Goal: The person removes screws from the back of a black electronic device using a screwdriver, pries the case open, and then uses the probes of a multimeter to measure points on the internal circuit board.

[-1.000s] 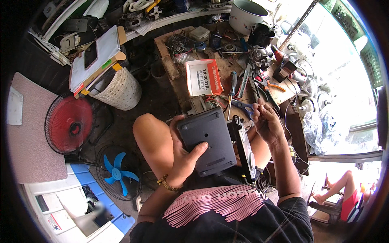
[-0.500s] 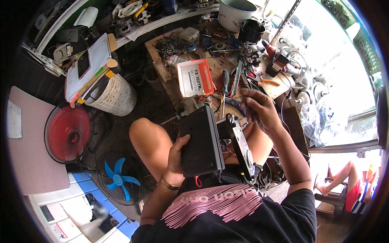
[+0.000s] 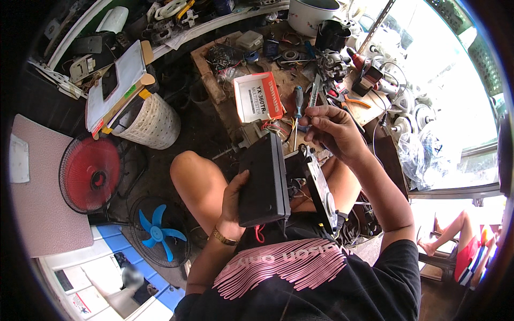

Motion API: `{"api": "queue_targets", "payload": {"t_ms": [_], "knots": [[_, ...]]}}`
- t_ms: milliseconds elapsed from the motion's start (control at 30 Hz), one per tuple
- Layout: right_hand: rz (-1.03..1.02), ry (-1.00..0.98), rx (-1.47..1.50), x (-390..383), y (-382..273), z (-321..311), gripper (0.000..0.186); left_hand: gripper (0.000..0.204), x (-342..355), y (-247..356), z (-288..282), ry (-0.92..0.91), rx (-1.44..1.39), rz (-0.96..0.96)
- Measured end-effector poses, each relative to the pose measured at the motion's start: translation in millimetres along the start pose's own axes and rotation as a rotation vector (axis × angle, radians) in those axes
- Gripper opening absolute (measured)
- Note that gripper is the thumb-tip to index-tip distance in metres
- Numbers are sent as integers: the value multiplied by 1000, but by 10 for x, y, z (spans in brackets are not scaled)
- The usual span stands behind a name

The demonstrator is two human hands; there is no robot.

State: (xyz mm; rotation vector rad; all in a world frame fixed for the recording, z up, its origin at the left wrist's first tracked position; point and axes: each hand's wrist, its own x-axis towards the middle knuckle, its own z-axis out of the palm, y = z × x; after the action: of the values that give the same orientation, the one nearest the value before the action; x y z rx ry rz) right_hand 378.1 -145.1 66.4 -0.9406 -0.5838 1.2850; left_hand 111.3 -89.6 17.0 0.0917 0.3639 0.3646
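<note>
My left hand [image 3: 231, 198] grips a black plastic case half [image 3: 259, 176] above my lap, thumb along its side. The other part of the device, with a pale panel [image 3: 321, 187], stands tilted beside it, loose wires between them. Red wire hangs below. My right hand [image 3: 334, 134] is raised above this part, thumb and fingertips closed; anything between them is too small to make out. A blue-handled screwdriver [image 3: 298, 99] lies just beyond the fingertips, near an open red-and-white cardboard box [image 3: 258, 96].
A cluttered wooden workbench [image 3: 214, 80] with pliers [image 3: 356, 100] is ahead. Red [image 3: 91, 171] and blue-bladed [image 3: 158, 232] fans and a basket [image 3: 155, 125] with papers are left. Plastic bags [image 3: 415, 158] lie by the bright window. Another person's bare leg [image 3: 455, 230] shows at lower right.
My right hand has moved left and slightly up toward the screwdriver. My left hand has turned the black case half from face-up to a more upright angle.
</note>
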Motion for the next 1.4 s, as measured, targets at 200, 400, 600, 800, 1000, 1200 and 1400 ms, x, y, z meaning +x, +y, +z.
{"api": "queue_targets", "payload": {"t_ms": [200,400,600,800,1000,1200,1400], "knots": [[-205,283,-57,57,91,291,17,57,36,-19,-41,-250,-145,22],[-233,179,-292,-41,414,486,18,63,11,-61,-97,-196,-11,171],[-242,35,-566,-326,543,587,35,84,-12,-130,108,64,425,626],[-302,91,-990,-458,456,719,35,95,8,-124,-18,170,636,785],[-317,105,-873,-484,593,665,30,90,-34,-137,-178,177,732,814],[-220,6,-849,-488,591,580,34,86,-148,-158,47,182,891,866],[-311,28,-842,-526,613,515,65,85,-115,-111,66,181,841,827]]}}
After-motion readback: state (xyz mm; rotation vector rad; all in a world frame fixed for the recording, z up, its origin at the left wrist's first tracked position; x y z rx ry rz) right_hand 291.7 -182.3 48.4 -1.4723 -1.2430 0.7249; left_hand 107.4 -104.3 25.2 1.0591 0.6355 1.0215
